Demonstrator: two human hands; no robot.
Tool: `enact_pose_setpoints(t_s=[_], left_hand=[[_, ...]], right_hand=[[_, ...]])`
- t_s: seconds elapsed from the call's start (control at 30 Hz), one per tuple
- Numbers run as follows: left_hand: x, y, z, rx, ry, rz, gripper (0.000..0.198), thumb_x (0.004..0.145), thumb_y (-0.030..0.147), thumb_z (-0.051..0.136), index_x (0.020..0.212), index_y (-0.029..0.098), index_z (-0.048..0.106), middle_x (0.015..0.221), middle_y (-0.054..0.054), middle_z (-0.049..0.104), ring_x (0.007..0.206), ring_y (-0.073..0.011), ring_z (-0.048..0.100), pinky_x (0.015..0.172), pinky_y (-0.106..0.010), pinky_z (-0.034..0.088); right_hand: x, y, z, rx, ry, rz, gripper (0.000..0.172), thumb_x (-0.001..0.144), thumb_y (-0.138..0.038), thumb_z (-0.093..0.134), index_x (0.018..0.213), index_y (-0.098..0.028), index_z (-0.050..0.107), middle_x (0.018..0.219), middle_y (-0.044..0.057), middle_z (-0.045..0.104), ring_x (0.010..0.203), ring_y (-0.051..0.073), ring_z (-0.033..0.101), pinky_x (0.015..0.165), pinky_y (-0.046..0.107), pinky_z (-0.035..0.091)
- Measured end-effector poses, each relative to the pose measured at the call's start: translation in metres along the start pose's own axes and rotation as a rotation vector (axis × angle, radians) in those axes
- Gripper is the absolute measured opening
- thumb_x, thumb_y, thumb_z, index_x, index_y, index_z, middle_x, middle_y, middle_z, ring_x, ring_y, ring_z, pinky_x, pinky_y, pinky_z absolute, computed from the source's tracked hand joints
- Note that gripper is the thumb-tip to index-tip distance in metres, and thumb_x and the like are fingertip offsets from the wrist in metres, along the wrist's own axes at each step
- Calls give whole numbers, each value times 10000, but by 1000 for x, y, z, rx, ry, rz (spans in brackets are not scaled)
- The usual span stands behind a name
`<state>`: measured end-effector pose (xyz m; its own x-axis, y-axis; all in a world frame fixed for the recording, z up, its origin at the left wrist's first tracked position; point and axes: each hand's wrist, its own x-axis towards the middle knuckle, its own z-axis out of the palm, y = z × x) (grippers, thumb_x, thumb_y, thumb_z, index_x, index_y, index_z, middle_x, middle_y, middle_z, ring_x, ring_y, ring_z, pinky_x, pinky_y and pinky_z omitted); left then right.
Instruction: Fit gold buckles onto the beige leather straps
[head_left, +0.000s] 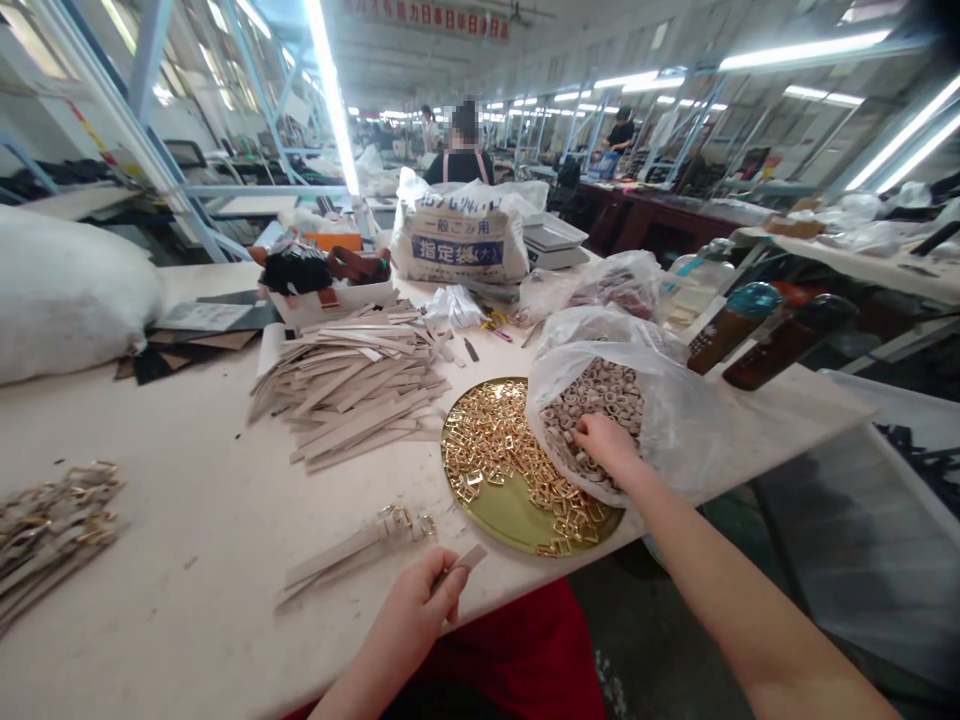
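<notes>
My left hand point(427, 595) is closed around a beige strap strip point(471, 558), whose end sticks out past the thumb and fingers at the table's front edge. My right hand point(606, 445) reaches into a clear plastic bag point(660, 400) full of small beige strap loops point(600, 388). Its fingers are pinched together among the loops, and whatever lies between the fingertips is hidden. Partly under the bag, a round gold tray point(495, 515) carries a heap of gold metal buckles point(495, 430). Left of the tray lie a few straps with buckles fitted point(352, 550).
Loose beige strips point(360, 380) form a pile behind. More buckled straps point(60, 530) lie at far left. A printed sack point(461, 235), a scale point(553, 240) and a box of dark pieces point(326, 290) stand at the back. Bottles point(735, 320) are at right. Other people work farther off.
</notes>
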<state>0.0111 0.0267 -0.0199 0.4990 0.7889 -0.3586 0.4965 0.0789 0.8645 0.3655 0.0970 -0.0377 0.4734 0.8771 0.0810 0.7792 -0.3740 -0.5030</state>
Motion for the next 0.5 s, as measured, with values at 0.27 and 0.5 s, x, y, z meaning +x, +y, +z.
enact_pose_setpoints(t_s=[0.27, 0.5], left_hand=[[-6, 24, -2, -45, 83, 62, 299, 807, 432, 407, 661, 176, 459, 516, 45, 482, 464, -85, 385, 490, -206, 296], [-20, 44, 3, -364, 142, 51, 315, 782, 496, 430, 758, 183, 449, 486, 73, 462, 336, -47, 298, 352, -176, 219]], right_hand=[[-60, -37, -32, 455, -178, -28, 312, 742, -494, 501, 689, -190, 547, 639, 6, 572, 586, 135, 514, 594, 269, 410], [-163, -130, -19, 1182, -641, 18, 303, 715, -425, 615, 892, -182, 579, 724, 24, 622, 564, 98, 502, 555, 247, 408]])
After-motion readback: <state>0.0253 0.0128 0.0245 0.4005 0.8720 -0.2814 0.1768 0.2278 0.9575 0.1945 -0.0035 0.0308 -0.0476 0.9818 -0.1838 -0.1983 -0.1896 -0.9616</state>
